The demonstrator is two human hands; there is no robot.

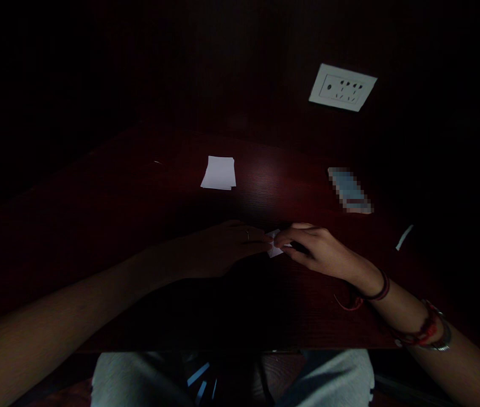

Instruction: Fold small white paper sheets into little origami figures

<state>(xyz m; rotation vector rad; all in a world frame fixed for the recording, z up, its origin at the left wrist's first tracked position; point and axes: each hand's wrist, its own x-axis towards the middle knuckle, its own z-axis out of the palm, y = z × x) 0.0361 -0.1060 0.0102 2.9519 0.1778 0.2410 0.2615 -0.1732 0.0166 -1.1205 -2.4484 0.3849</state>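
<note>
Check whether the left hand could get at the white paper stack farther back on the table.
Probably yes: the paper stack lies just beyond the left hand with bare table between, though that hand now pinches a small paper piece.

No legible writing anywhere in this dim view.

The white wall socket plate [342,87] shows only its pin holes, with no marking that can be made out. The stack of white paper [219,173] on the desk looks blank on its upper face, as does the small paper piece [274,249]. The flat object [350,190] at the right is pixelated, so nothing on it can be read.
</note>
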